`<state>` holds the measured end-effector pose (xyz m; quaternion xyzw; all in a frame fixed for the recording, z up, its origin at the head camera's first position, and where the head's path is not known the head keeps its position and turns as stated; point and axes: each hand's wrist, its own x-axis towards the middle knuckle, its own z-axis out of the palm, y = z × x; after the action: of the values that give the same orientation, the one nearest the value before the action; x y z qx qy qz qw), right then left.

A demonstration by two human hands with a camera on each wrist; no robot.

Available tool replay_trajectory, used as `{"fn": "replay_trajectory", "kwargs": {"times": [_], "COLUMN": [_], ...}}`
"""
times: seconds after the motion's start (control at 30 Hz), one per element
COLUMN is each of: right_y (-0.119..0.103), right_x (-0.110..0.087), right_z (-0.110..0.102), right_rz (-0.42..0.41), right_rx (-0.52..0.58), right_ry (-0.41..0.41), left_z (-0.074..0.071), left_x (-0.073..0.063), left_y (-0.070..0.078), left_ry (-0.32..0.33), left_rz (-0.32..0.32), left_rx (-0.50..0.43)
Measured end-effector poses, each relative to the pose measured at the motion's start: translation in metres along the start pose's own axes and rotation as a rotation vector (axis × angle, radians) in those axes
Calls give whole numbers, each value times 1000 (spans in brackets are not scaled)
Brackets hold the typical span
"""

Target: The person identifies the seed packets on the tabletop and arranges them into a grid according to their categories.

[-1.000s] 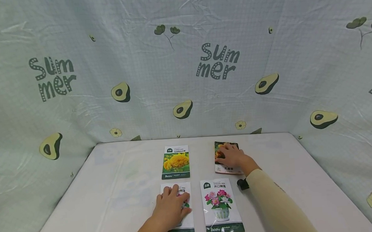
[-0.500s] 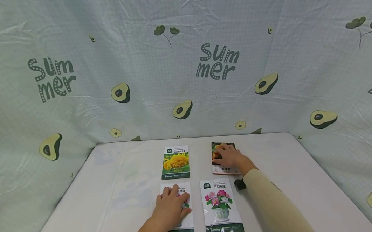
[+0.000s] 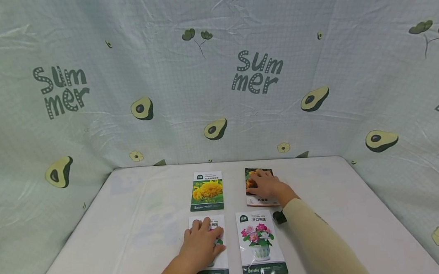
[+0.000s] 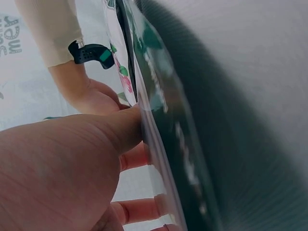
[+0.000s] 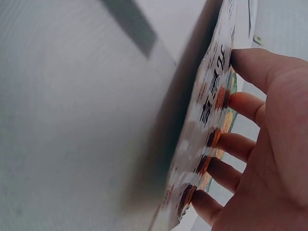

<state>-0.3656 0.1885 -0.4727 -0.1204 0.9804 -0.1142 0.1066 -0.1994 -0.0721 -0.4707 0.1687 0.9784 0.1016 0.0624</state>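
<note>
My left hand [image 3: 200,246] rests on a seed packet [image 3: 221,262] with pink flowers at the near middle, fingertips touching its face. The left wrist view shows the packet's green lower band [image 4: 180,154] under the thumb and fingers. Farther back, my right hand [image 3: 267,186] presses spread fingertips on another seed packet [image 3: 253,199], with orange flowers on a dark ground; the hand hides part of the print. In the right wrist view, the thumb and fingers [image 5: 236,144] touch the face of that packet [image 5: 204,103], which lies flat on the table.
A yellow-flower seed packet [image 3: 207,190] lies at the back, left of the right hand. Another packet with a flower pot [image 3: 261,244] lies right of the left hand. The white table [image 3: 135,240] meets a printed curtain [image 3: 164,73] behind. A black wrist device [image 3: 279,217] sits under the right sleeve.
My right hand has slid the orange-flower packet a short way left, towards the yellow-flower packet. The left hand and the other packets have stayed in place.
</note>
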Motion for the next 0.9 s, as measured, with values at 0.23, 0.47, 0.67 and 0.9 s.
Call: {"fn": "replay_trajectory", "kwargs": {"times": [0.23,0.47,0.67,0.9], "right_y": [-6,-11,-15,-19], "right_x": [1,2,7,11], "right_z": [0,0,3,6], "right_rz": [-5,-6,3,10], "right_rx": [-26,-39,-46,-47], "right_ry": [0,-5,-21,-19], "left_z": [0,-1,-2,-3], "left_x": [0,-1,-1,-1], "left_y": [1,1,1,2], "left_ry": [-12,-4,-4,-9], "left_rz": [-11,-9,-7,-8], "left_rx": [-6,-4,-2,2]}}
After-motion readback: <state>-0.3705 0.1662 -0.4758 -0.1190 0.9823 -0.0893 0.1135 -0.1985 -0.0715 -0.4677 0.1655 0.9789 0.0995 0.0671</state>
